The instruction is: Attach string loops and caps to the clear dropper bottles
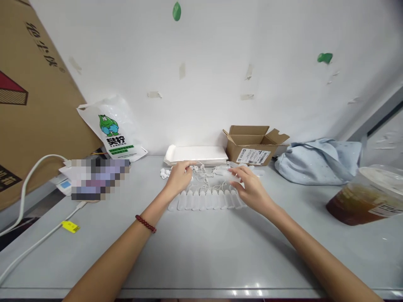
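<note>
Centrally, a row of cloudy plastic sleeves (202, 201) lies on the grey table (201, 251), with pale cords (206, 181) just beyond. Near its right end the right hand (252, 191) pinches a cloudy plastic piece (224, 173) between thumb and fingers; the left hand (180, 179) reaches over the cords, index finger extended, grip unclear. Farther back sit a white stack (198, 154) and an open box (248, 146), a blue bag (317, 161) to their right.

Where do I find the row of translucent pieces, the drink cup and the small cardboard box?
Row of translucent pieces (202, 201): head view, on a piece mid-row.
Drink cup (362, 196): head view, on its side.
Small cardboard box (253, 155): head view, on its front wall.
</note>
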`<action>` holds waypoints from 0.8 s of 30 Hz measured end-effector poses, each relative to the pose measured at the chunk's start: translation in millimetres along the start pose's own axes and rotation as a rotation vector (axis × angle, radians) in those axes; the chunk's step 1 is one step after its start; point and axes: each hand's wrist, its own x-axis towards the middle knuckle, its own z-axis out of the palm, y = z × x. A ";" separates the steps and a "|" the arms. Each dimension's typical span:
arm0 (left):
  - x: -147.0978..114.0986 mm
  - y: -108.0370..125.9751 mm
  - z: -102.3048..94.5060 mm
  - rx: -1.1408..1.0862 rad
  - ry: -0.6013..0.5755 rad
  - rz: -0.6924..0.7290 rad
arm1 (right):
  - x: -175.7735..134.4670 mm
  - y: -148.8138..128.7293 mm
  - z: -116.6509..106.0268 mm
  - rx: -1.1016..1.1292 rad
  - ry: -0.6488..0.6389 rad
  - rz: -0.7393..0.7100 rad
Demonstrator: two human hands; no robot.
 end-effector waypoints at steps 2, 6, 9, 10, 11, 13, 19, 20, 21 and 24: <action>0.0 0.4 2.8 0.037 -0.002 -0.007 | 0.1 0.7 -0.3 -0.011 0.007 -0.017; -0.3 1.1 6.5 0.068 -0.004 -0.032 | -1.0 -1.5 -3.5 -0.022 0.030 -0.046; -0.8 2.7 5.2 0.058 0.014 -0.025 | -2.4 -4.2 -6.1 -0.036 0.051 -0.070; -1.1 3.3 4.5 0.045 0.025 -0.027 | -2.8 -5.0 -7.0 -0.040 0.059 -0.081; -1.5 3.8 4.1 0.027 0.035 -0.033 | -3.0 -5.7 -7.9 -0.043 0.067 -0.090; -2.4 4.4 4.2 -0.011 0.047 -0.058 | -3.1 -6.8 -9.9 -0.047 0.080 -0.101; -1.6 2.6 6.5 -0.074 0.094 -0.155 | -1.2 -8.3 -15.8 -0.055 0.129 -0.103; -0.8 2.1 6.6 -0.094 0.096 -0.170 | -1.0 -8.2 -16.4 -0.054 0.139 -0.103; 0.2 1.3 6.7 -0.115 0.093 -0.184 | -0.8 -8.2 -16.9 -0.053 0.148 -0.103; 2.2 -2.6 8.7 -0.169 0.052 -0.204 | -1.0 -8.1 -17.4 -0.059 0.140 -0.097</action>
